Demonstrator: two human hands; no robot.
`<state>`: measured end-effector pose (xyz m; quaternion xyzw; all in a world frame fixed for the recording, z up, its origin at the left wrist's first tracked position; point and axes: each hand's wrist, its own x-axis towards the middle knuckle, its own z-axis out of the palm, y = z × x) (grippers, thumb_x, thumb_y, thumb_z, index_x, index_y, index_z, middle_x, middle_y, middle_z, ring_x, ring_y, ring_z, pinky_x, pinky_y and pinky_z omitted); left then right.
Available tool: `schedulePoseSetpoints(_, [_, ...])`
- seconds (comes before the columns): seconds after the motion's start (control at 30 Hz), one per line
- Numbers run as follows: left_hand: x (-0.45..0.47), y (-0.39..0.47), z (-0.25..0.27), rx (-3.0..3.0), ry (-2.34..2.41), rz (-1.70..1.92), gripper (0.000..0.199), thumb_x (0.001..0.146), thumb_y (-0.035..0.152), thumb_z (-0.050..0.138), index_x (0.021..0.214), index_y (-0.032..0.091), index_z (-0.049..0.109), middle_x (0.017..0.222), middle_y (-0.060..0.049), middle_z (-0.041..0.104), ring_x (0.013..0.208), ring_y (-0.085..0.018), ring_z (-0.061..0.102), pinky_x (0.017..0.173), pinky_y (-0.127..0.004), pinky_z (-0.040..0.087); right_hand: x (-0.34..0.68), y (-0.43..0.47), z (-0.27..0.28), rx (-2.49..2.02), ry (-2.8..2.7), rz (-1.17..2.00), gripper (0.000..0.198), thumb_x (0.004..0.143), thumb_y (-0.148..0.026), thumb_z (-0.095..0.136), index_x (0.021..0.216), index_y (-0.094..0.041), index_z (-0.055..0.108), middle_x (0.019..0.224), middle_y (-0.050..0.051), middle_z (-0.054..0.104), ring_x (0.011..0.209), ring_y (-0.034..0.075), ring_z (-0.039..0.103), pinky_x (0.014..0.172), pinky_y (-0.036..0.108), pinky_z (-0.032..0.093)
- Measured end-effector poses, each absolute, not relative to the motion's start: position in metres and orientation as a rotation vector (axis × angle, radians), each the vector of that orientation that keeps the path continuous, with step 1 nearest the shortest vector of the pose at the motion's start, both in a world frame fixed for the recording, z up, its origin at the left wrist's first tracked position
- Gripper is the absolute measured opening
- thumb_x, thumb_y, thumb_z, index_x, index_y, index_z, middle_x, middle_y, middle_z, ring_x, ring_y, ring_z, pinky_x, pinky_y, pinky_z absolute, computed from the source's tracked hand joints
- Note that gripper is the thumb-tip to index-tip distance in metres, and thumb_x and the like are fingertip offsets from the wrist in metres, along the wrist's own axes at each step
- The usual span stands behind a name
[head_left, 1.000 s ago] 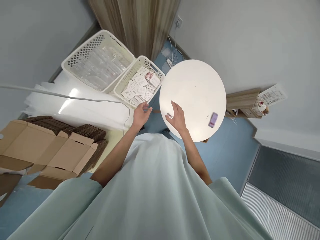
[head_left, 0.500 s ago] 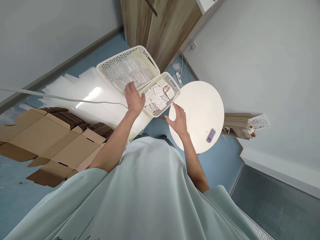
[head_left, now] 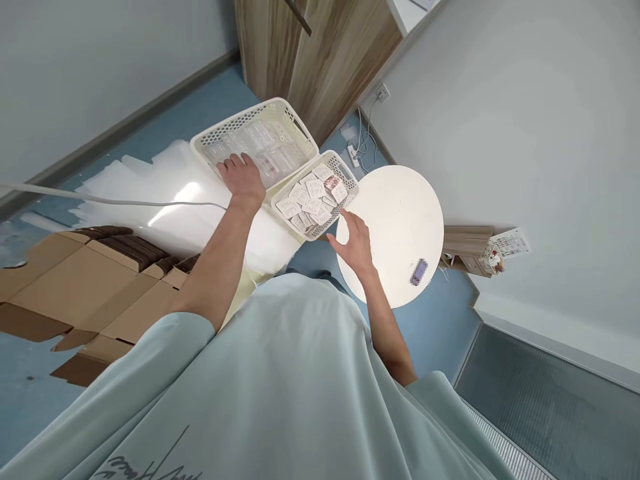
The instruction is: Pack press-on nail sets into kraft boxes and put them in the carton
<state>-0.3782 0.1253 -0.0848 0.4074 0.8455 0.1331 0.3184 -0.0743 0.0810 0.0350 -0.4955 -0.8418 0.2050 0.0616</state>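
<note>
My left hand [head_left: 243,179] is over the near rim of a large white basket [head_left: 204,141], its fingers apart and reaching toward the clear plastic packs [head_left: 257,133] inside. I see nothing held in it. A smaller white basket [head_left: 349,175] touches the large one on the right and holds several printed white cards or packets [head_left: 315,190]. Close to that basket's right corner, my right hand [head_left: 356,243] hovers by the edge of a round white table [head_left: 400,213], thumb and fingers spread with nothing between them.
Folded brown cardboard boxes [head_left: 90,280] are stacked at left, beside a glossy white surface [head_left: 170,180] crossed by a pale cable [head_left: 110,200]. A blurred purple object [head_left: 419,272] lies on the round table. Behind stand a wooden cabinet [head_left: 320,60] and a power strip [head_left: 353,157].
My left hand has moved left along the large basket's near rim, away from the small basket. The right hand stays nearly in place, fingers still spread.
</note>
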Motion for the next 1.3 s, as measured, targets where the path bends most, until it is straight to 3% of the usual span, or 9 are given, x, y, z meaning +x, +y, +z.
schedulePoseSetpoints(0.23, [-0.379, 0.126, -0.074, 1.074, 2.218, 0.184, 0.088, 0.094, 0.015, 0.067, 0.169, -0.007, 0.026, 0.17, -0.036, 0.031, 0.154, -0.042, 0.031, 0.126, -0.061, 0.004, -0.066, 0.082, 0.036, -1.522, -2.505, 0.645, 0.066, 0.105, -0.04, 0.063, 0.166, -0.027, 0.044, 0.159, 0.015, 0.06, 0.152, 0.033, 0.051, 0.124, 0.057, 0.046])
schedulePoseSetpoints(0.43, [-0.379, 0.122, -0.07, 0.973, 2.272, 0.456, 0.09, 0.096, 0.033, 0.074, 0.162, -0.01, 0.031, 0.168, -0.034, 0.037, 0.156, -0.047, 0.024, 0.127, -0.071, -0.001, -0.053, 0.079, 0.039, -1.507, -2.429, 0.717, 0.067, 0.103, -0.039, 0.066, 0.166, -0.028, 0.045, 0.159, 0.014, 0.06, 0.152, 0.033, 0.05, 0.127, 0.057, 0.043])
schedulePoseSetpoints(0.5, [-0.375, 0.12, -0.064, 0.998, 2.293, 0.551, 0.095, 0.091, 0.045, 0.081, 0.157, -0.008, 0.039, 0.163, -0.032, 0.045, 0.155, -0.05, 0.024, 0.126, -0.075, 0.003, -0.049, 0.077, 0.04, -1.505, -2.403, 0.741, 0.067, 0.103, -0.039, 0.066, 0.166, -0.029, 0.045, 0.159, 0.014, 0.06, 0.152, 0.033, 0.05, 0.127, 0.059, 0.043])
schedulePoseSetpoints(0.63, [-0.35, 0.114, -0.039, 1.06, 2.166, 0.669, 0.115, 0.064, 0.059, 0.102, 0.152, 0.003, 0.052, 0.149, -0.029, 0.061, 0.148, -0.053, 0.04, 0.124, -0.077, 0.021, -0.038, 0.071, 0.044, -1.449, -2.323, 0.807, 0.068, 0.104, -0.043, 0.067, 0.167, -0.03, 0.044, 0.156, 0.013, 0.063, 0.15, 0.032, 0.053, 0.127, 0.058, 0.043])
schedulePoseSetpoints(0.77, [-0.291, 0.097, -0.005, 1.194, 1.642, 0.909, 0.122, 0.062, 0.064, 0.1, 0.163, 0.019, 0.048, 0.146, -0.017, 0.069, 0.14, -0.04, 0.059, 0.122, -0.057, 0.044, -0.019, 0.067, 0.051, -1.415, -2.143, 0.959, 0.074, 0.103, -0.054, 0.07, 0.167, -0.031, 0.044, 0.155, 0.013, 0.065, 0.149, 0.03, 0.057, 0.126, 0.055, 0.046])
schedulePoseSetpoints(0.87, [-0.235, 0.077, 0.019, 1.246, 1.386, 0.985, 0.121, 0.061, 0.064, 0.098, 0.164, 0.024, 0.05, 0.147, -0.014, 0.07, 0.139, -0.037, 0.063, 0.124, -0.053, 0.044, 0.005, 0.068, 0.055, -1.371, -1.942, 1.162, 0.081, 0.098, -0.063, 0.075, 0.166, -0.03, 0.045, 0.158, 0.013, 0.064, 0.148, 0.03, 0.06, 0.123, 0.053, 0.05])
schedulePoseSetpoints(1.07, [-0.145, 0.049, 0.052, 1.176, 1.123, 0.986, 0.113, 0.064, 0.059, 0.098, 0.164, 0.028, 0.053, 0.149, -0.014, 0.069, 0.142, -0.037, 0.064, 0.125, -0.057, 0.047, 0.073, 0.066, 0.053, -1.29, -1.653, 1.482, 0.094, 0.082, -0.075, 0.085, 0.159, -0.03, 0.056, 0.161, 0.012, 0.062, 0.143, 0.032, 0.065, 0.116, 0.051, 0.059])
schedulePoseSetpoints(1.3, [-0.08, 0.042, 0.063, 1.182, 0.992, 0.826, 0.107, 0.065, 0.047, 0.1, 0.161, 0.031, 0.055, 0.149, -0.012, 0.069, 0.142, -0.037, 0.065, 0.125, -0.056, 0.049, 0.139, 0.036, 0.058, -1.255, -1.429, 1.585, 0.087, 0.076, -0.069, 0.092, 0.149, -0.031, 0.062, 0.156, 0.01, 0.064, 0.137, 0.032, 0.068, 0.112, 0.05, 0.062])
